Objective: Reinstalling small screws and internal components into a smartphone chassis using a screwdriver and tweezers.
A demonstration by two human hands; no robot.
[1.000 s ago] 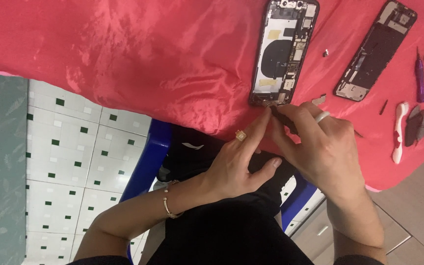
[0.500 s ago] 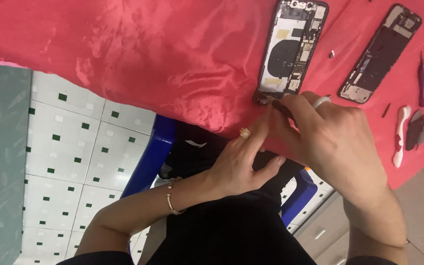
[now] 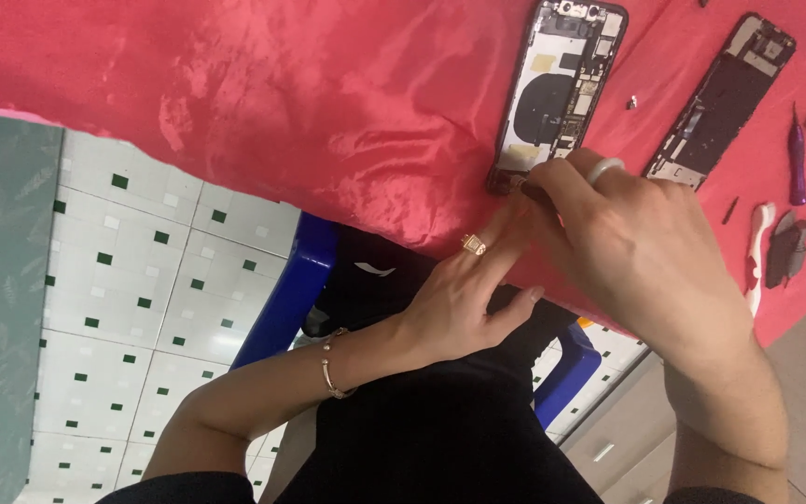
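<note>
An opened phone body (image 3: 557, 93), its inner parts showing, lies on a red cloth (image 3: 282, 103) over the table. My left hand (image 3: 459, 299), with a gold ring and a bracelet on the wrist, stretches its forefinger up to the phone's near bottom corner and holds nothing. My right hand (image 3: 641, 257), wearing a white ring, has its fingers pinched at that same bottom edge, seemingly on a thin tool that is mostly hidden. The two hands touch each other there.
A second dismantled phone part (image 3: 720, 103) lies to the right, with a tiny screw (image 3: 633, 101) between the two. Further right are a purple tool (image 3: 798, 154), a white pry tool (image 3: 757, 252) and a dark grey piece (image 3: 785, 247). A blue seat frame (image 3: 291, 289) and tiled floor show below.
Both hands have closed in on the phone's bottom edge, and my right hand now covers the thin tool that showed a second ago. The view has shifted slightly.
</note>
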